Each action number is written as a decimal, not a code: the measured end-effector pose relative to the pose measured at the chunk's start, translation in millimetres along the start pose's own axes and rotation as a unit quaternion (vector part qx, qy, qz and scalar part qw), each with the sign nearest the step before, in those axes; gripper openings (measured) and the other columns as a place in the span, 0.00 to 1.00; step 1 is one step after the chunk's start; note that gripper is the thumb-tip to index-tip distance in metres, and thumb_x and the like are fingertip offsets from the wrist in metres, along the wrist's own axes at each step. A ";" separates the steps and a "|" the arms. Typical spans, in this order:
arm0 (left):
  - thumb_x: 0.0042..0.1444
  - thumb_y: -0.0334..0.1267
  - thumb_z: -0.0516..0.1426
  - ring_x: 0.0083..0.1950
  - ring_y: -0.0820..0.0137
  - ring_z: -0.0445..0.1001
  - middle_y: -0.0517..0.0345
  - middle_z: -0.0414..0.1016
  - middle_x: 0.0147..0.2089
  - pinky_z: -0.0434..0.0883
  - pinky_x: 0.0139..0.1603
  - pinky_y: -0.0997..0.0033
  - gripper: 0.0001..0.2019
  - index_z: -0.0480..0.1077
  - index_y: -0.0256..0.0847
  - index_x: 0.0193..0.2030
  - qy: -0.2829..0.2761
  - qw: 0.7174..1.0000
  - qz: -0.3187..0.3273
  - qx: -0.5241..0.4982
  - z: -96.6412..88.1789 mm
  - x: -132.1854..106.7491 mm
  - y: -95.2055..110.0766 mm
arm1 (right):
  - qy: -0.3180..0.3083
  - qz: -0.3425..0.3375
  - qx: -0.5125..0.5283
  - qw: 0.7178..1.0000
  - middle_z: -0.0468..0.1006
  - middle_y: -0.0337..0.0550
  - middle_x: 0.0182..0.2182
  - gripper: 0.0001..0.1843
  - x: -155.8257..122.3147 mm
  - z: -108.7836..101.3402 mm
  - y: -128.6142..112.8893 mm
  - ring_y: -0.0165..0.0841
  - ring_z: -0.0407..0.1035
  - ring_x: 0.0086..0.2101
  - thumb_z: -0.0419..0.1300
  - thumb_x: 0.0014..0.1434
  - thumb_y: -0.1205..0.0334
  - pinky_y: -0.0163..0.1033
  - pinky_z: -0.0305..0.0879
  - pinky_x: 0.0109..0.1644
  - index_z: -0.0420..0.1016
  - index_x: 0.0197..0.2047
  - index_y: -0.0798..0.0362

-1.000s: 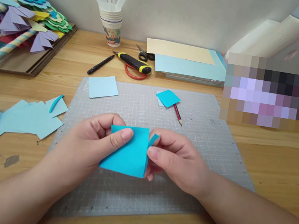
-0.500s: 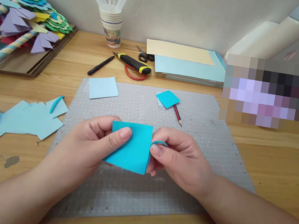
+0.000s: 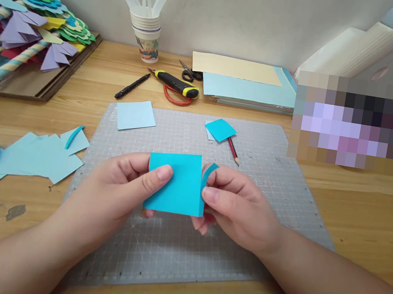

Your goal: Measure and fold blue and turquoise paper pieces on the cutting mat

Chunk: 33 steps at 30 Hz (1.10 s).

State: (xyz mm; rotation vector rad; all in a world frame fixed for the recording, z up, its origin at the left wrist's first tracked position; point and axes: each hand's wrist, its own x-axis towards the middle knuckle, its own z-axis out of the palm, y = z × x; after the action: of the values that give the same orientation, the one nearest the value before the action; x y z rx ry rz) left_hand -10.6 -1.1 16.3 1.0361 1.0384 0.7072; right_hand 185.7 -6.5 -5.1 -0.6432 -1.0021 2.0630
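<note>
A bright blue square of paper is held up above the grey cutting mat. My left hand pinches its left side, thumb on the front and fingers behind. At the right edge, my right hand pinches a narrow blue paper strip between thumb and fingers. The strip's upper end curls away from the square; lower down it lies along the edge and seems joined near the bottom corner. The fingers behind the paper are partly hidden.
On the mat lie a light blue sheet, a blue paper piece and a pencil. Light blue papers spread at left. Behind are a pen, a utility knife, scissors and paper cups with straws.
The strip's free end, earlier curled sideways over my right thumb, now stands upward, and more of the strip is parted from the square. Both hands stay close together; the square has tilted slightly.
</note>
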 end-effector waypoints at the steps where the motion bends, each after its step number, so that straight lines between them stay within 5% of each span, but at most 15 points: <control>1: 0.54 0.50 0.60 0.22 0.78 0.62 0.65 0.69 0.21 0.63 0.23 0.79 0.16 0.70 0.40 0.25 0.002 1.000 0.001 0.006 -0.3 0.0 -0.6 | 0.000 0.001 0.002 1.000 0.75 0.37 0.22 0.09 -0.4 -0.2 -0.2 0.24 0.68 0.23 0.61 0.60 0.59 0.29 0.64 0.26 0.70 0.31 0.55; 10: 0.52 0.49 0.63 0.22 0.79 0.61 0.66 0.66 0.21 0.63 0.20 0.83 0.16 0.69 0.41 0.23 0.058 0.998 0.033 0.023 -0.9 1.7 -3.6 | 0.043 -0.050 -0.043 0.997 0.73 0.34 0.20 0.10 2.8 -2.2 2.0 0.24 0.68 0.22 0.60 0.59 0.64 0.28 0.64 0.25 0.68 0.26 0.53; 17: 0.52 0.49 0.62 0.22 0.79 0.63 0.66 0.68 0.21 0.64 0.21 0.83 0.15 0.70 0.41 0.24 0.054 0.997 0.045 0.026 -2.4 1.9 -6.8 | 0.038 0.005 -0.050 0.998 0.76 0.35 0.22 0.11 0.1 -2.7 2.0 0.23 0.68 0.22 0.59 0.61 0.58 0.28 0.61 0.25 0.68 0.29 0.53; 26: 0.54 0.48 0.61 0.22 0.79 0.62 0.67 0.66 0.20 0.64 0.21 0.81 0.16 0.69 0.41 0.23 0.063 0.996 0.054 0.033 -3.4 2.4 -9.1 | 0.069 -0.045 -0.089 0.993 0.73 0.34 0.21 0.11 2.3 0.0 1.4 0.23 0.67 0.22 0.58 0.61 0.62 0.29 0.61 0.25 0.67 0.26 0.53; 33: 0.55 0.48 0.61 0.22 0.78 0.62 0.67 0.67 0.20 0.63 0.22 0.81 0.15 0.70 0.42 0.24 0.065 0.995 0.066 0.042 -3.4 2.1 -6.8 | 0.026 0.019 -0.062 0.998 0.75 0.38 0.24 0.12 0.9 -0.1 0.8 0.24 0.68 0.23 0.57 0.60 0.57 0.28 0.58 0.24 0.69 0.29 0.55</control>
State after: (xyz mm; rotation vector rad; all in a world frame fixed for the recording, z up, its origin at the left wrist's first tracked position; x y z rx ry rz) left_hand -13.0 -0.6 8.7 1.1510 1.1269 0.8539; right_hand 184.9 -6.2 -5.9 -0.7820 -1.1017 2.0175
